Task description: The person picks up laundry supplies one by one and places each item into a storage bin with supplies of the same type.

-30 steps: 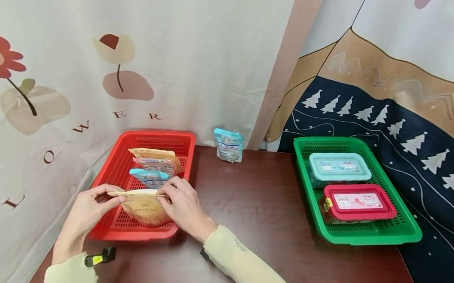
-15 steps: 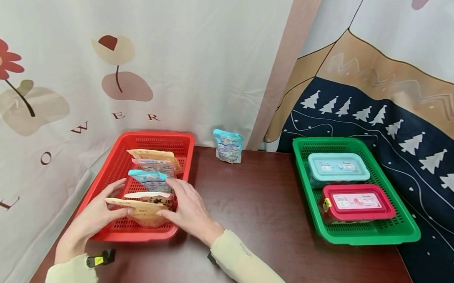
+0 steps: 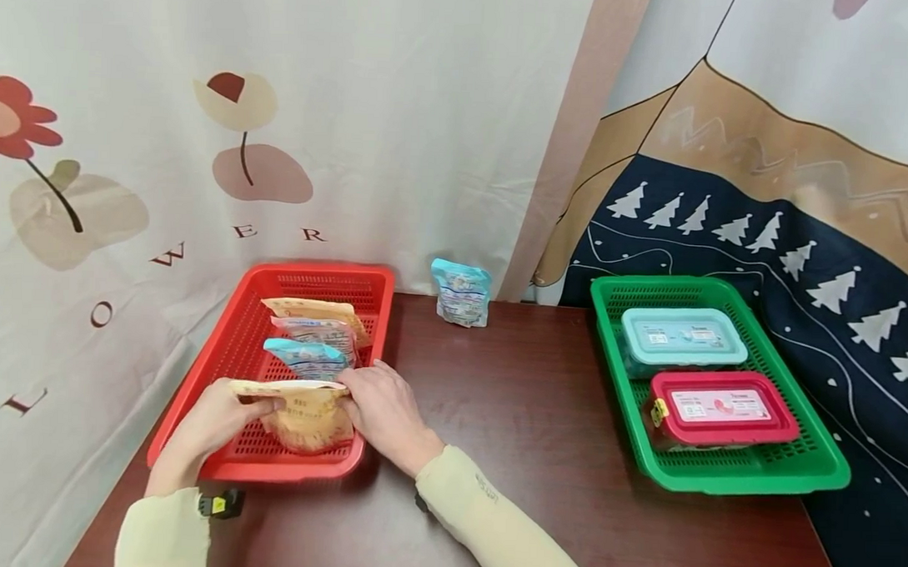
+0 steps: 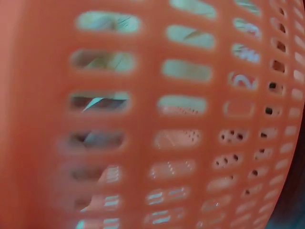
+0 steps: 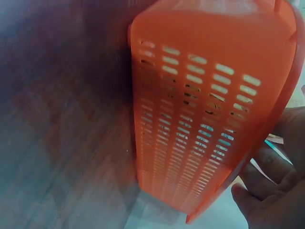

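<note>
In the head view my left hand (image 3: 216,421) pinches the left top corner of a tan stand-up pouch (image 3: 310,420), thumb across its front. My right hand (image 3: 390,406) grips the pouch's right top corner, at the right rim of the red basket (image 3: 171,424). The white top edge of another pouch shows just behind the tan one; the rest of it is hidden. Further back in the basket stand a blue pouch (image 3: 312,360), a pink pouch (image 3: 325,333) and another tan pouch (image 3: 310,308). The right wrist view shows my right fingers (image 5: 269,167) beyond the rim.
A light blue pouch (image 3: 461,294) stands on the brown table (image 3: 509,419) near the curtain. At the right, a green basket (image 3: 732,479) holds a container with a light blue lid (image 3: 683,336) and one with a red lid (image 3: 723,408). Basket wall (image 4: 143,119) fills the left wrist view.
Half a second ago the front tan pouch leaned towards me, apart from the white-topped pouch behind. Now the two stand together, with both hands gripping the top corners.
</note>
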The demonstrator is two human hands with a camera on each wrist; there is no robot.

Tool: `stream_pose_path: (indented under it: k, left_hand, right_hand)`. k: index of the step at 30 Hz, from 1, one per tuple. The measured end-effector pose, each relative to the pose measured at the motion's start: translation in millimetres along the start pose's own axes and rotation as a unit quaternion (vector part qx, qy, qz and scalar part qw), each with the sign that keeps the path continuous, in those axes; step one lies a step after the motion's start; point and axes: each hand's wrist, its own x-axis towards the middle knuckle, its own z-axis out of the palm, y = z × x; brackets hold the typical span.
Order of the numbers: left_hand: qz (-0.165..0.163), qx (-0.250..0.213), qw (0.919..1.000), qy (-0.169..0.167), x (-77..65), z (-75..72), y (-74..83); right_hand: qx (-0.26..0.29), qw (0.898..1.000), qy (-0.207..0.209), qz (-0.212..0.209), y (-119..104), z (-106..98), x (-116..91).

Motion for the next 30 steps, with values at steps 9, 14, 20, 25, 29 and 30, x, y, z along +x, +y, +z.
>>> stream_pose_path:
  k: [9,14,20,25,29,30]
  left_hand:
    - [0.04,0.054,0.9949,0.076,18.5,6.0,5.0]
    - [0.034,0.064,0.9918,0.105,27.0,7.1,8.4]
    - [0.007,0.056,0.9907,0.124,33.0,9.9,12.4]
    - [-0.004,0.04,0.9941,0.101,31.1,7.6,7.9]
    - [-0.025,0.025,0.9971,0.068,26.0,3.9,2.6]
    - [-0.027,0.021,0.9976,0.061,24.8,3.1,1.8]
  right_hand:
    - [-0.01,0.999,0.03,0.023,12,8,17]
    - [-0.01,0.999,0.035,0.035,19,12,25]
    - [-0.007,0.998,0.062,0.018,27,14,30]
    - [0.01,0.999,0.053,0.003,31,17,29]
    - [0.035,0.999,0.025,0.016,31,14,29]
    - [0.042,0.999,0.017,0.022,31,13,29]
